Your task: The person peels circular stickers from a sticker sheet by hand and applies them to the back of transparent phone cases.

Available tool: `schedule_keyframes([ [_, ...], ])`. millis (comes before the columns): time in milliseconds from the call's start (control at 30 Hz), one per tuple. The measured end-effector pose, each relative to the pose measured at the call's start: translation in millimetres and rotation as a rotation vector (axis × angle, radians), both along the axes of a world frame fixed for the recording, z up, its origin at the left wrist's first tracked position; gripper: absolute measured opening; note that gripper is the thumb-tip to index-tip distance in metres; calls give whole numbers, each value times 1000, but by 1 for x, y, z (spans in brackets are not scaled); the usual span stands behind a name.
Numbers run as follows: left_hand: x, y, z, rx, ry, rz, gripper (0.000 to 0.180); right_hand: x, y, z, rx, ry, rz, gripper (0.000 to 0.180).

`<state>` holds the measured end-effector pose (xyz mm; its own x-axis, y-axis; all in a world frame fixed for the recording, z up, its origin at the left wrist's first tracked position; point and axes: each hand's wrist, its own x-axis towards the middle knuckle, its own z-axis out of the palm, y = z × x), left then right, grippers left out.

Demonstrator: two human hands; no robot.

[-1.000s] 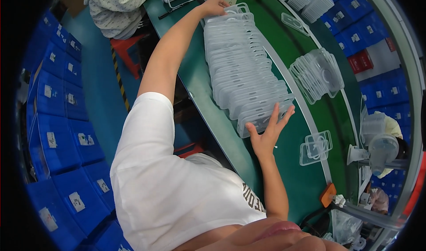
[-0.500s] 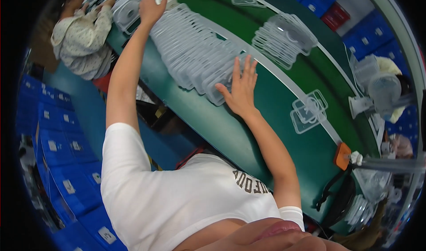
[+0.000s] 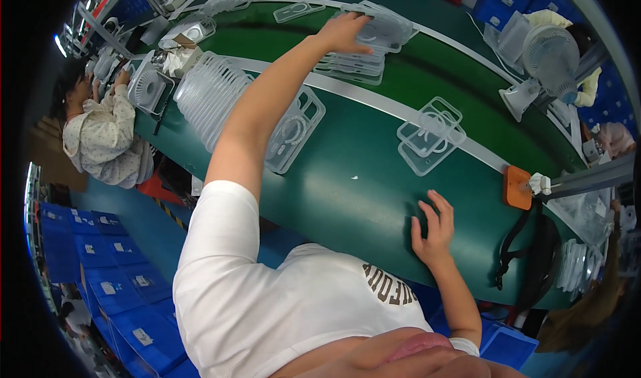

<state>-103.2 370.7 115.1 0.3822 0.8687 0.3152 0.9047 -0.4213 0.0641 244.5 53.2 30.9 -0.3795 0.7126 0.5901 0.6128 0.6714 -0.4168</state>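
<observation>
- The green table [image 3: 347, 198] is the biggest thing in view, a long curved top that runs from upper left to lower right, with a pale strip [image 3: 374, 101] along it that parts the near surface from a darker green belt [image 3: 427, 64] behind.
- A person in a white T-shirt leans over the near edge, both bare forearms out over the top.
- A long row of clear plastic trays [image 3: 217, 97] lies overlapped on the near surface at the left; the left upper arm crosses above its near end.
- A stack of clear plastic trays [image 3: 360, 57] sits on the belt, well apart from the row.
- The left hand [image 3: 344, 32] is stretched far forward and rests on top of that stack, fingers spread flat over the uppermost tray; whether it grips the tray cannot be told.
- A small pile of clear trays [image 3: 431, 134] with a ring moulded in each lies on the near surface, just beside the pale strip, to the right.
- The right hand [image 3: 434, 228] lies flat on the bare green top near the table's edge, fingers apart, holding nothing; the small pile is beyond it, not touching.
- A white fan [image 3: 551, 51] stands at the far right of the belt.
- An orange block [image 3: 517, 187] sits to the right of the right hand.
- Another person [image 3: 100, 131] in a pale patterned top sits at the table's left end.
- Blue crates [image 3: 100, 284] are stacked on the floor at lower left.
</observation>
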Motion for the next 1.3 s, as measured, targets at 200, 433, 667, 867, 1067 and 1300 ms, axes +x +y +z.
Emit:
schedule_keyframes([
  [200,38,23,18,-138,275,54,96,22,-10,1,-93,175,-146,28],
  [433,34,70,68,-73,121,-13,80,30,-15,1,-228,210,-76,29],
  [667,42,208,13,-195,223,-189,54,25,-7,-3,-258,290,-146,29],
  [867,12,242,6,-459,517,-20,112,25,1,4,-274,346,-139,26],
  [1067,73,225,4,-283,624,-118,105,49,-6,5,-106,424,-350,23],
  [1300,46,206,10,-80,543,-366,116,161,-89,110,534,-423,-1227,54],
])
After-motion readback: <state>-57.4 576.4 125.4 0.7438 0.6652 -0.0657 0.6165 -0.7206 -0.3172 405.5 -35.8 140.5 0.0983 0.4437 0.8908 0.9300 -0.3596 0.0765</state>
